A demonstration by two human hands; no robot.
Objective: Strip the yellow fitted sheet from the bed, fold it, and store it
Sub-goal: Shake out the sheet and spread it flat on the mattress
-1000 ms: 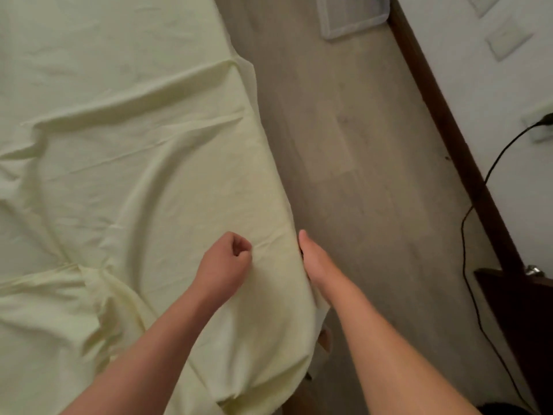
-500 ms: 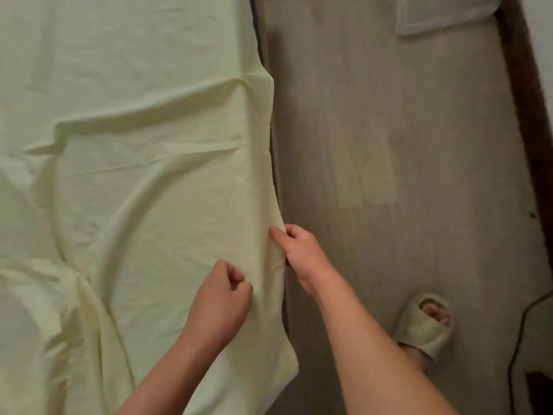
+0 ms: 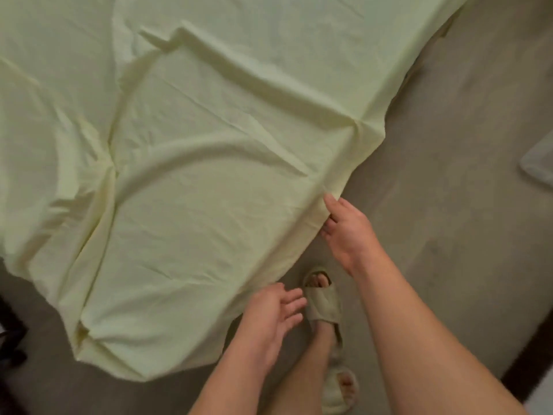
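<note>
The yellow fitted sheet (image 3: pixel 194 175) lies wrinkled over the bed and fills most of the head view. Its near corner (image 3: pixel 119 354) hangs down towards the floor. My right hand (image 3: pixel 347 232) is at the sheet's right edge, thumb on top of the fabric and fingertips at the hem, pinching it. My left hand (image 3: pixel 272 313) hovers lower, just off the sheet's near edge, palm up with straight fingers, holding nothing.
My feet in pale slippers (image 3: pixel 324 304) stand on the grey-brown floor (image 3: pixel 434 235) right beside the bed. A white object (image 3: pixel 538 166) sits at the right edge. Dark furniture (image 3: pixel 12 330) shows at the lower left, and a dark baseboard (image 3: pixel 526 363) at the lower right.
The view swung left and down, showing the bed corner and my feet. My left hand let go of the sheet and opened, palm up. My right hand stayed at the sheet's edge.
</note>
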